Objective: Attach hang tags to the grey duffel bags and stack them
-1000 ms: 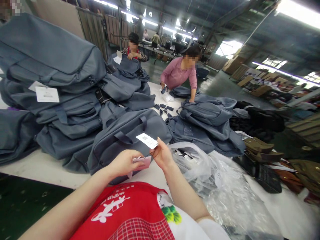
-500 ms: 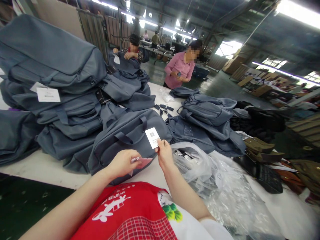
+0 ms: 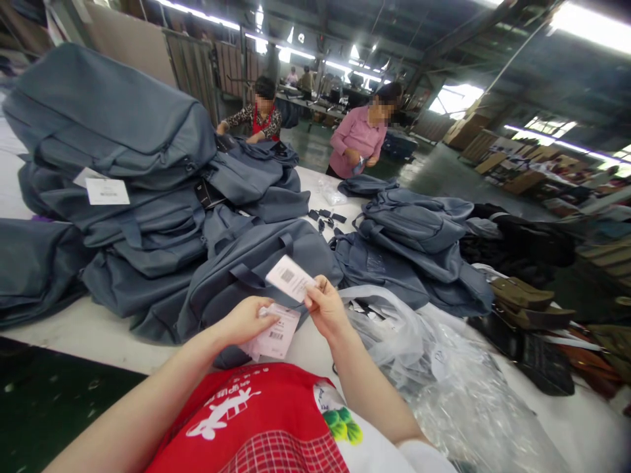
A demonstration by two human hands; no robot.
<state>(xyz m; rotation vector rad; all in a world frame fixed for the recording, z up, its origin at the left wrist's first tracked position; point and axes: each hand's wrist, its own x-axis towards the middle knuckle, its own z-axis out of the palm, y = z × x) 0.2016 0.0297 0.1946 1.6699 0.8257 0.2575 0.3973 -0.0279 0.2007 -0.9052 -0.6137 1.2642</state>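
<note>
My left hand (image 3: 254,320) pinches a pinkish-white label card (image 3: 280,334) with a barcode, held low in front of the red apron. Between the thumb and fingers of my right hand (image 3: 325,303) is a white hang tag (image 3: 288,277) printed with a square code and small text. Both cards are in the air, close to each other. Behind them a blue-grey duffel bag (image 3: 315,256) with two short handles lies on the white table (image 3: 116,332).
Blue-grey bags (image 3: 113,112) are piled at left, one showing a white tag (image 3: 107,191). More bags (image 3: 409,220) lie right of centre, beside clear plastic bags (image 3: 458,381). Small dark pieces (image 3: 325,217) lie mid-table. Two co-workers (image 3: 362,135) are beyond the table.
The hang tag in my right hand has tilted and moved left, toward the other card. The label card in my left hand has turned, so its barcode face now shows.
</note>
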